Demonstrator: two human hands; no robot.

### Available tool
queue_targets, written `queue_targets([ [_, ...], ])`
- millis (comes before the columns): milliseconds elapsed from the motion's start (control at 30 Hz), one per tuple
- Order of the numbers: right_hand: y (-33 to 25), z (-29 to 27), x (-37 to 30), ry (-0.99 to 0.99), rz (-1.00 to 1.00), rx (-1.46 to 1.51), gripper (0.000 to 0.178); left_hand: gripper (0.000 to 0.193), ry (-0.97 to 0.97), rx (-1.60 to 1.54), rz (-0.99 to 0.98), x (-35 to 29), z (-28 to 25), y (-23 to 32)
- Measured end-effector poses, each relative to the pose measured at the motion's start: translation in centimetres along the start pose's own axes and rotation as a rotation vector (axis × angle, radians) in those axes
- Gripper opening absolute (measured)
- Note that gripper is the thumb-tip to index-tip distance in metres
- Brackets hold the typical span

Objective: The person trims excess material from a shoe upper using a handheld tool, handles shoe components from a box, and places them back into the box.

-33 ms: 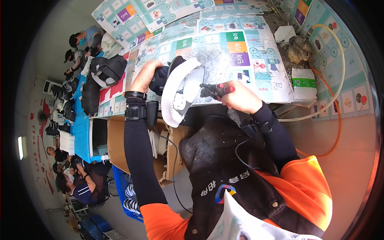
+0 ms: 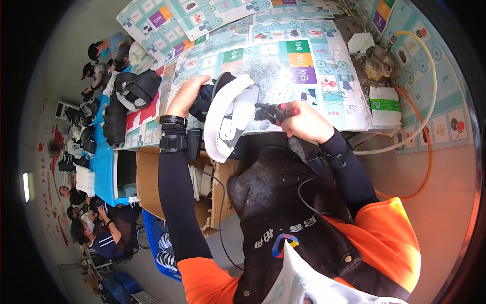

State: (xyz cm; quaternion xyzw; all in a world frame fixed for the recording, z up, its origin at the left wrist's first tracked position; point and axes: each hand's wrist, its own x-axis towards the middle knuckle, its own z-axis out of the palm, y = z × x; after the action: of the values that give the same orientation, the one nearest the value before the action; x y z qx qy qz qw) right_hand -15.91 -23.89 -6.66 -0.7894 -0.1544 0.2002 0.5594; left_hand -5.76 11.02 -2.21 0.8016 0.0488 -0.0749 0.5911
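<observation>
My left hand [image 2: 186, 96] is closed around the dark upper of a shoe [image 2: 217, 121], which is held on its side over the table's near edge. The shoe's white sole edge and pale underside face right, toward my other hand; threads hang from its rim. In my right hand [image 2: 314, 123] is a dark pair of pliers [image 2: 269, 112] with red on the handles. The pliers' jaws are close to the shoe's underside; whether they touch it I cannot tell. Fingers of my left hand behind the shoe are partly hidden.
Printed sheets cover the worktable [image 2: 263, 66], scuffed with grey dust. A pale hose [image 2: 434, 76] and an orange hose [image 2: 430, 157] curve down on the right, near a white-green packet [image 2: 385, 105]. Black shoes [image 2: 136, 90] stand on the left; below is a cardboard box [image 2: 152, 177]. Several people work farther left.
Both hands have shifted very slightly, and the pliers sit at a slightly different angle beside the shoe. The grips are the same.
</observation>
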Motion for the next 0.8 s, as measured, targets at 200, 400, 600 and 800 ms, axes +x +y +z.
queue_targets([
  [200,-1.2,-2.7,-1.4,0.078,0.038,0.197,0.027,0.029,0.068,0.251,0.19,0.1,0.3,-0.6],
  [400,-2.3,-4.8,-2.1,0.152,-0.03,0.251,0.03,0.021,-0.048,-0.04,0.3,1.7,1.4,2.4],
  [600,-1.5,-4.4,2.4,0.361,-0.133,-0.29,0.028,0.025,0.027,0.226,0.467,8.4,2.9,-5.9],
  [800,-0.5,-4.6,3.5,0.086,0.036,-0.094,0.022,0.019,0.081,0.199,0.433,7.2,1.9,-7.0],
])
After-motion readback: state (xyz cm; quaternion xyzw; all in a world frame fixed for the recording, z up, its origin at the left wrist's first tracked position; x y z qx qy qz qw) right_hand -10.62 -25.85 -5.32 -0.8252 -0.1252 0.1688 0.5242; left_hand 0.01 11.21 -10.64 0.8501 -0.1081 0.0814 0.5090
